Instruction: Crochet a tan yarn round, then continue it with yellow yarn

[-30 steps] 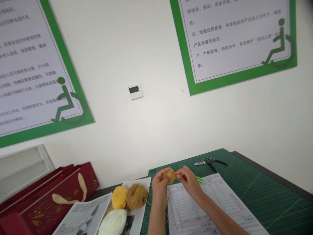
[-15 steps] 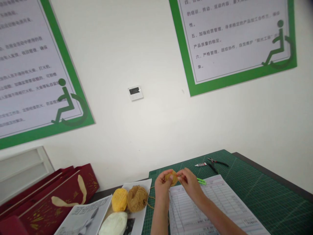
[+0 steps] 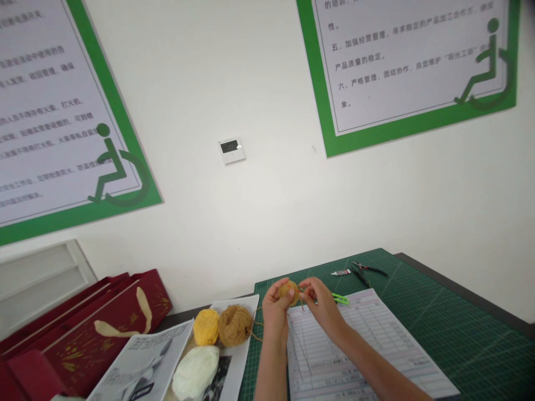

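In my left hand [image 3: 276,303] I hold a round, tan crocheted piece [image 3: 289,292] between thumb and fingers, its face tilted up. My right hand [image 3: 320,298] is closed in a pinch at the right edge of that piece. A thin orange-red stick-like thing [image 3: 300,290] shows between the right fingertips and the piece; its exact kind is too small to tell. A tan strand runs from the left hand's side toward the brown yarn ball [image 3: 235,325]. Beside that ball lie a yellow yarn ball [image 3: 206,327] and a white yarn ball [image 3: 195,372].
Under my hands are a printed form [image 3: 355,356] and a green cutting mat [image 3: 422,312]. A bright green tool [image 3: 340,299], a small tube [image 3: 341,272] and pliers [image 3: 371,269] lie beyond. Dark red gift bags [image 3: 108,328] and printed sheets [image 3: 146,362] are at the left.
The view has shifted slightly. My right hand has turned a little, and more of the orange-red thing shows at the round piece. My left hand keeps its hold.
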`<act>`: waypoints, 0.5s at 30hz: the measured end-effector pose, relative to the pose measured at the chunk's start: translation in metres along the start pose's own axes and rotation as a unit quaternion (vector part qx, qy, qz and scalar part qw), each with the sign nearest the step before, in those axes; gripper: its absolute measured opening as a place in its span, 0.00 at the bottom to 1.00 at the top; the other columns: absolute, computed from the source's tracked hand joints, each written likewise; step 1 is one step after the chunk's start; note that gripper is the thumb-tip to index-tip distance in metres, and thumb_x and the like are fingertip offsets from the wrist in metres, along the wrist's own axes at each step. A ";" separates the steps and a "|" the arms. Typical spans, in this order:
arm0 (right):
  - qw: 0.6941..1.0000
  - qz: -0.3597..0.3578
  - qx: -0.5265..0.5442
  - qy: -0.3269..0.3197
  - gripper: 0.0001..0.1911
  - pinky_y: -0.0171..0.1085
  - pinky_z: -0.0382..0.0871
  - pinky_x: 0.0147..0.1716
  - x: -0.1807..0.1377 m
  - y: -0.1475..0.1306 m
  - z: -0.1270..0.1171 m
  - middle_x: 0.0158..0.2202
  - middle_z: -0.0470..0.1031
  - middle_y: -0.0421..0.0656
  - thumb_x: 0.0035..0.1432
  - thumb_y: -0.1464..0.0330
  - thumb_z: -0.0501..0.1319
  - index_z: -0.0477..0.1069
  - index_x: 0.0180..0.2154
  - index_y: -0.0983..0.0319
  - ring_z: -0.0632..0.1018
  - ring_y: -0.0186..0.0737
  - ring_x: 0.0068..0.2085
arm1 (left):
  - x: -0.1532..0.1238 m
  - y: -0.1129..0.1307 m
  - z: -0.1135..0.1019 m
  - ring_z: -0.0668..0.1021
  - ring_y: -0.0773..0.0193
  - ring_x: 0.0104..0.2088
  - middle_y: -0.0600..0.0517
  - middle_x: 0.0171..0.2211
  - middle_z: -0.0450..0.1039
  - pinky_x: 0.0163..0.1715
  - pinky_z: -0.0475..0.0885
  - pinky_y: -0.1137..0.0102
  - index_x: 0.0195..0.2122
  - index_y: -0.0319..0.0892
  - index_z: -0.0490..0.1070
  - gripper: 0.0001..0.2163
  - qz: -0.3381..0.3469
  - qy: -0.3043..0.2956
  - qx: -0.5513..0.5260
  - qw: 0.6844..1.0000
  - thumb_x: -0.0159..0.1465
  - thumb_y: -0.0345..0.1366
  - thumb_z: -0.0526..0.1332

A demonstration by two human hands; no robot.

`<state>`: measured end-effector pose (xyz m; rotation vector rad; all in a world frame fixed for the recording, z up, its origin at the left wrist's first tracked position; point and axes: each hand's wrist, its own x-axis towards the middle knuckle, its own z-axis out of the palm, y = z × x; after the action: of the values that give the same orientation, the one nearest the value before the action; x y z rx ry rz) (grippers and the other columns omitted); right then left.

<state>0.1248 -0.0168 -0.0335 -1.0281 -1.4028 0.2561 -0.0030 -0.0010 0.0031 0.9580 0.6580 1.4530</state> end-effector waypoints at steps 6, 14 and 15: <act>1.000 -0.023 -0.009 0.006 0.03 0.37 0.67 0.31 0.001 -0.004 -0.002 0.30 0.70 0.41 0.57 0.73 0.57 0.65 0.31 0.60 0.72 0.39 0.31 | 0.001 0.001 -0.001 0.76 0.66 0.26 0.51 0.26 0.77 0.30 0.70 0.71 0.35 0.37 0.75 0.20 0.026 -0.014 -0.013 0.999 0.39 0.27 0.75; 0.999 -0.030 0.008 0.017 0.04 0.36 0.67 0.29 0.003 -0.007 -0.005 0.29 0.70 0.40 0.57 0.71 0.58 0.66 0.29 0.60 0.72 0.38 0.30 | -0.003 0.006 0.003 0.75 0.67 0.26 0.52 0.26 0.76 0.29 0.69 0.72 0.36 0.39 0.73 0.20 0.049 -0.042 0.005 0.998 0.42 0.30 0.74; 1.000 -0.021 0.010 0.017 0.04 0.35 0.67 0.29 0.003 -0.007 -0.005 0.28 0.70 0.40 0.57 0.71 0.59 0.66 0.29 0.60 0.72 0.38 0.30 | -0.005 0.008 0.004 0.76 0.67 0.26 0.51 0.27 0.76 0.29 0.69 0.72 0.38 0.39 0.72 0.20 0.043 -0.043 0.005 0.998 0.43 0.31 0.74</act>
<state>0.1270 -0.0208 -0.0257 -0.9819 -1.3863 0.2200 -0.0038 -0.0073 0.0115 1.0620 0.5672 1.4767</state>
